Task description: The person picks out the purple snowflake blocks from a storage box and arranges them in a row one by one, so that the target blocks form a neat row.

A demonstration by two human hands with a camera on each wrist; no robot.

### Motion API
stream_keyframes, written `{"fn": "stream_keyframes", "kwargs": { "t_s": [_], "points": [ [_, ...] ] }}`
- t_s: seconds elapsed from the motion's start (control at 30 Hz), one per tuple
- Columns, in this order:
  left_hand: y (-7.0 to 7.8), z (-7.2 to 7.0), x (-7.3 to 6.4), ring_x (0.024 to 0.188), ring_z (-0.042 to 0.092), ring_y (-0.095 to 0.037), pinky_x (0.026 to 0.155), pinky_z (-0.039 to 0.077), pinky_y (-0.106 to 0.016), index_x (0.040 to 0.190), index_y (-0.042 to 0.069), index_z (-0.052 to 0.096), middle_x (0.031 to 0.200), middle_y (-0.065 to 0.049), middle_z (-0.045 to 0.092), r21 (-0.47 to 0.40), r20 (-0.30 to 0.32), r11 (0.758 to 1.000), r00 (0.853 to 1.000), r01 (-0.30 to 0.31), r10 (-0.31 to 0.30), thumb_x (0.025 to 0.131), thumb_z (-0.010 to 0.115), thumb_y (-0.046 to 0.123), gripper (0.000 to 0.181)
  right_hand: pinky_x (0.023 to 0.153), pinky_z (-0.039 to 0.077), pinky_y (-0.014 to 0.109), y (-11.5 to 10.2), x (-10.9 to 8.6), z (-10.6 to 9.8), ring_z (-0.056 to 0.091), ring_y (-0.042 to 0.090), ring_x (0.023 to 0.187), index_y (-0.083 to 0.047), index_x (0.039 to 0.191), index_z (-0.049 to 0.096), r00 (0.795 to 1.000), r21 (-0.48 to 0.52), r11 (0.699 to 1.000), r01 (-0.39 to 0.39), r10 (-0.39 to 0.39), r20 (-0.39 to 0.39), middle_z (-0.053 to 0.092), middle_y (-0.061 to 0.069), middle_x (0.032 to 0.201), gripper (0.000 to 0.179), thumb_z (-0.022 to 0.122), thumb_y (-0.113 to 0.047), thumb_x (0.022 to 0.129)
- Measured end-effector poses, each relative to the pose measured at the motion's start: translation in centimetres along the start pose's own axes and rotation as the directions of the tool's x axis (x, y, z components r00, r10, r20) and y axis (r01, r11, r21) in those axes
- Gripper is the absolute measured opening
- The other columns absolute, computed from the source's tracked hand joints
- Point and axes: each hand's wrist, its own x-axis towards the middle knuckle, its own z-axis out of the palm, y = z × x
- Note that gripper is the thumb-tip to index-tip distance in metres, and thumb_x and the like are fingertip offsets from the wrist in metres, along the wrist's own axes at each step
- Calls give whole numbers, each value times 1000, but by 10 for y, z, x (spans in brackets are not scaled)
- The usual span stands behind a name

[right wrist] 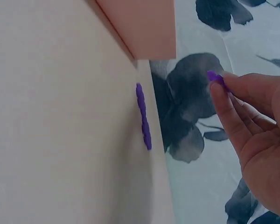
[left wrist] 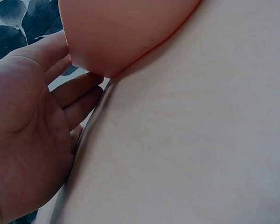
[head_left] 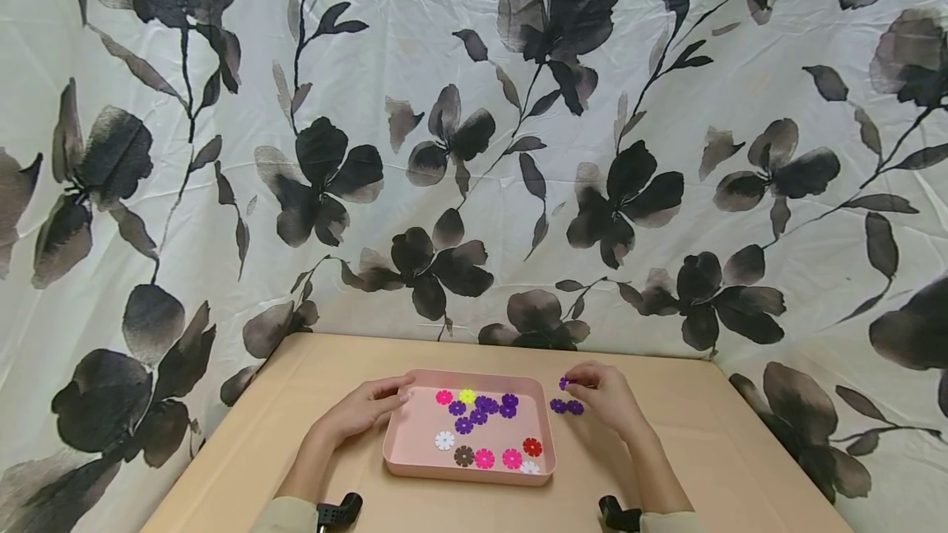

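A pink tray [head_left: 467, 474] lies on the table with several small flower-shaped pieces in it. Most are purple ones [head_left: 463, 425], clustered in the upper middle. My left hand [head_left: 363, 408] touches the tray's left side with fairly straight fingers; the left wrist view shows this hand [left wrist: 32, 126] against the tray's corner [left wrist: 126, 32]. Right of the tray, my right hand [head_left: 609, 397] pinches a purple flower-shaped piece [right wrist: 214, 76] between thumb and fingers, raised above the table. Two more purple pieces [head_left: 566, 407] lie side by side just below that hand.
Inside the tray are also a yellow piece [head_left: 467, 396], pink pieces [head_left: 485, 458], a brown piece [head_left: 463, 456], a red piece [head_left: 532, 447] and white pieces [head_left: 444, 440]. Behind the tan table [head_left: 333, 352] hangs a floral cloth [head_left: 518, 187].
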Motion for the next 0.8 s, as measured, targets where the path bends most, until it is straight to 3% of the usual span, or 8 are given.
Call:
{"fn": "stream_keyframes", "kwargs": {
  "t_s": [0.4,0.8],
  "points": [
    [-3,0,2,156,31,-40,127,25,-58,153,12,54,164,-11,44,-13,23,1000,999,-27,27,108,59,30,49,74,57,19,21,-4,-12,68,13,84,-4,95,81,998,-59,997,-40,38,-41,77,8,98,10,82,-1,86],
    [-4,0,3,157,29,-39,128,22,-58,152,13,55,164,-9,44,-44,13,999,1000,-11,12,107,60,29,48,77,57,24,34,-9,-11,70,18,89,1,100,79,993,-114,987,-112,108,-46,76,12,99,15,81,3,85]
  ]
}}
